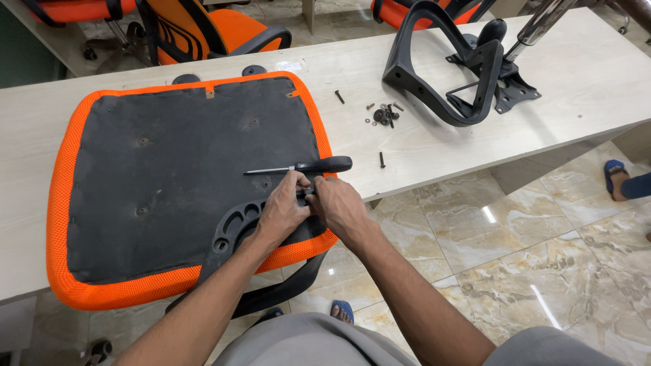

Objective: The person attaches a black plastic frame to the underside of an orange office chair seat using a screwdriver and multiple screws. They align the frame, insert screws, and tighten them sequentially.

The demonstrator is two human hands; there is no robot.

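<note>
Armrest [234, 227], black plastic, lies on the underside of the orange-rimmed seat pad [169, 169], right under my hands at the pad's near right edge. Head view: my left hand [285, 210] is curled on the armrest's upper end, fingers pinching a small dark part I can't make out. My right hand [339, 207] touches the left, fingers closed narrow on that same spot; what it grips is hidden. Screwdriver [305, 166] with black handle lies just beyond both hands on the pad, untouched. Loose screws and washers [384, 115] sit farther out, right of my hands, on the counter [434, 142]. Second black armrest [447, 68] lies well beyond them.
</note>
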